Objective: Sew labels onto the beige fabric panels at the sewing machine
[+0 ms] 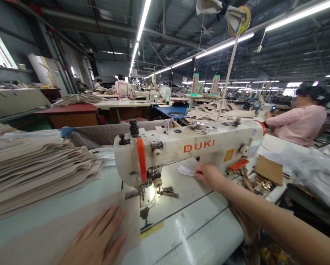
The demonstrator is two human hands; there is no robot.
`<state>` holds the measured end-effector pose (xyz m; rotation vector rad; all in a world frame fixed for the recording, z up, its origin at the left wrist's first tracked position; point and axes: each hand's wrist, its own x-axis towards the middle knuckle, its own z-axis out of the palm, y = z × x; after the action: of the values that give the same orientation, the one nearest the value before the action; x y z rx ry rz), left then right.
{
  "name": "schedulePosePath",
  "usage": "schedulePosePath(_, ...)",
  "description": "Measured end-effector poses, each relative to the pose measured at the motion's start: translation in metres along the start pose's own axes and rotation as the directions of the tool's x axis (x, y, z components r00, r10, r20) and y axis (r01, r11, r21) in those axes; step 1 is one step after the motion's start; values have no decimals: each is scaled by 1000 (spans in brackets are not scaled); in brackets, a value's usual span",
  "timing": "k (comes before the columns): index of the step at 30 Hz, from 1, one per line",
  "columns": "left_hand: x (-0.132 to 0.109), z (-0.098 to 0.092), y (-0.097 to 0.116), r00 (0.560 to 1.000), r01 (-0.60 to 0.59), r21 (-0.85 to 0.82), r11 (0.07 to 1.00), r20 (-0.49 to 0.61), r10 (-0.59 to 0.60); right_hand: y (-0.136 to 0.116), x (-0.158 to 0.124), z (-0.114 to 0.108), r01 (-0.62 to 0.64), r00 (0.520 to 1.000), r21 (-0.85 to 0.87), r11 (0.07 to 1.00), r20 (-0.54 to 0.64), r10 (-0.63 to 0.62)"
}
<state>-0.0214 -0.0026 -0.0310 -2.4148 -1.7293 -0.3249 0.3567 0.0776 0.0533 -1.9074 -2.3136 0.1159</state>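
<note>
My left hand point(98, 232) lies flat with fingers spread on a beige fabric panel point(62, 217), left of the needle area of the sewing machine point(170, 147). The panel's right edge reaches close to the presser foot point(143, 193). Beyond, under the machine's arm, my right hand point(209, 175) has its fingers closed on a small white label strip point(186, 170), whose free end points left. The machine is white with orange parts and reads DUKI. A lit needle plate shows below the needle, and a small metal guide point(168, 191) sits beside it.
A thick stack of beige panels point(43, 169) stands at the left. To the right are a brown piece point(269, 170), small metal parts point(264, 186) and clear plastic point(313, 169). Two thread cones point(195, 84) stand behind the machine. A person in pink point(300, 121) sits at the right.
</note>
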Motion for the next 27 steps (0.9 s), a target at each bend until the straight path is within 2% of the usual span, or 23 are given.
schedulePosePath(5, 1, 1, -5, 993, -82, 18, 997, -82, 83, 1, -3, -2, -2, 998, 37, 999, -64, 4)
schedulePosePath(10, -1, 6, -13, 982, -145, 64, 987, -113, 151, 4, -4, -7, 31, 992, 85, 996, -122, -21)
schedulePosePath(13, -3, -5, -9, 957, -160, 58, 985, -236, 169, 1, -12, -12, 75, 988, 122, 990, -143, -57)
schedulePosePath(15, -5, -22, 1, 918, -199, 63, 978, -337, 209, -7, -22, -13, 120, 984, 150, 981, -149, -97)
schedulePosePath(19, -6, -55, 34, 805, -346, 168, 923, -453, 384, -50, -49, -6, 305, 948, 252, 918, -173, -268)
schedulePosePath(22, -3, -63, 57, 740, -461, 210, 862, -446, 504, -98, -61, 6, 468, 883, 336, 817, -193, -427)
schedulePosePath(24, -2, -61, 62, 738, -476, 169, 863, -458, 496, -127, -60, 14, 507, 861, 401, 763, -189, -472)
schedulePosePath(27, 0, -58, 52, 770, -455, 67, 888, -471, 430, -151, -50, 21, 464, 875, 529, 710, -151, -460)
